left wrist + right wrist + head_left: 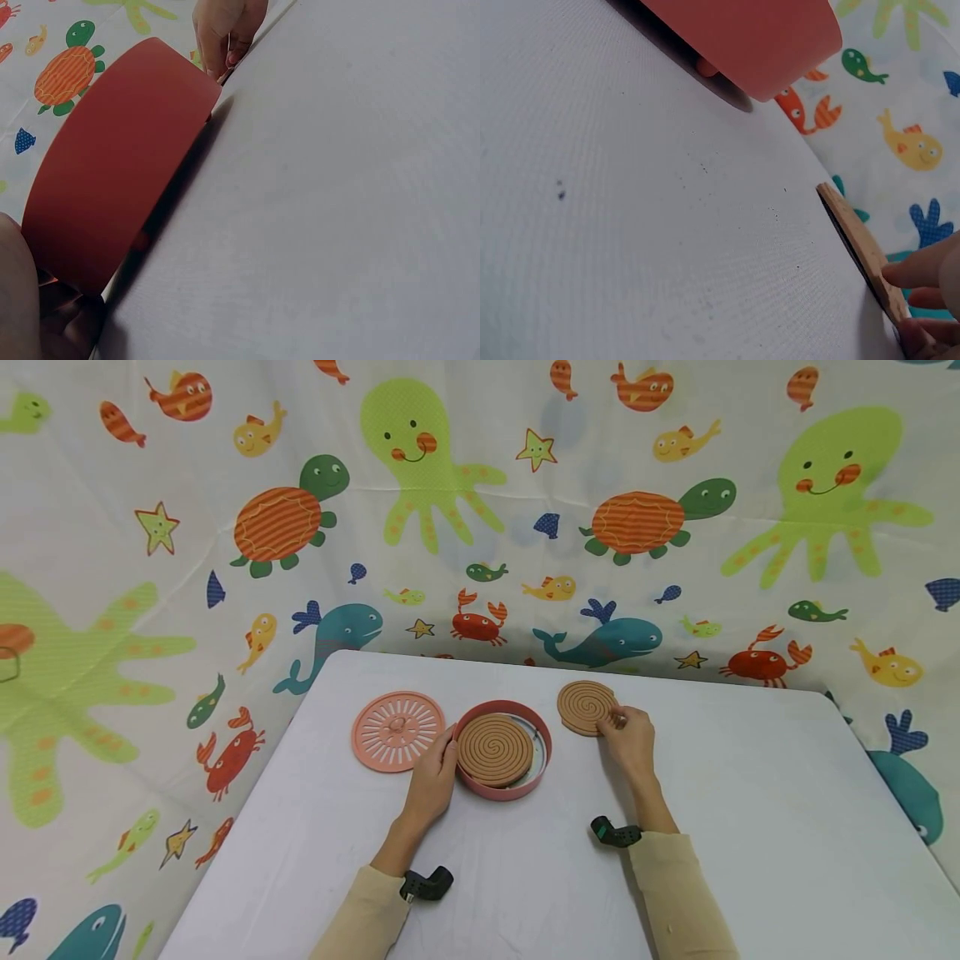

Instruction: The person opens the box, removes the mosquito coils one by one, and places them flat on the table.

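Observation:
My left hand [432,777] grips the left side of a round coral-pink mosquito coil holder [546,752]; in the left wrist view its fingers reach under the wall [120,150]. Inside the holder lies a brown spiral mosquito coil [495,749], with part of the pale base showing at its right. To the right of the holder, my right hand [632,745] pinches the edge of a second mosquito coil [585,706]. In the right wrist view that coil [864,251] appears edge-on, near the table surface; whether it touches is hard to tell.
The slotted pink lid [398,732] lies on the table left of the holder. A white cloth covers the table [750,827], and a sea-animal patterned curtain [480,510] hangs behind it. Small dark specks [561,190] dot the cloth in the right wrist view.

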Motion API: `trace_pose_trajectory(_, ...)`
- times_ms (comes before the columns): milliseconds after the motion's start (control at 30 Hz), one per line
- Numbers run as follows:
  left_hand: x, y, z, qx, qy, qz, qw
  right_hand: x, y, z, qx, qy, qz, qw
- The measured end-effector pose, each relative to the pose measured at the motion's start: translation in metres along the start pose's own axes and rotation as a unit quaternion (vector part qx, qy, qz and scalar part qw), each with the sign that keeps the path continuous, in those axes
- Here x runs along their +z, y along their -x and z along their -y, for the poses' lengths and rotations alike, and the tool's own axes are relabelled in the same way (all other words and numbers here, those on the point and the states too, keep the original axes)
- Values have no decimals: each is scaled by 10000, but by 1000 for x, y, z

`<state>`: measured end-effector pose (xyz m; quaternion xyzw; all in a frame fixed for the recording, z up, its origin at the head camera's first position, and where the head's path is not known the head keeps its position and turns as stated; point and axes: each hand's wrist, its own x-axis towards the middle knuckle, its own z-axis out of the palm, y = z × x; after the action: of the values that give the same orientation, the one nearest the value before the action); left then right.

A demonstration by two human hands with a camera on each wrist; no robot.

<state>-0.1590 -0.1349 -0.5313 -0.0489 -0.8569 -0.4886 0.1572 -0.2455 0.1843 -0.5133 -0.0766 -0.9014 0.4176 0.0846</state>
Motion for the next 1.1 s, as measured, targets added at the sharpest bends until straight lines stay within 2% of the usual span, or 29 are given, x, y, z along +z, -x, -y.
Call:
trace_pose_trajectory(367,1,-1,2,2,14,-4,10000,0,-1,-3,-206,100,39,9997)
trace_pose_trajectory(733,1,0,0,-73,5,46,10000,-1,2,-4,-176,106,127,9997)
trace_pose_trajectory(1100,1,1,2,1,-37,-4,10000,-1,2,-2,-90,-21,85,9999)
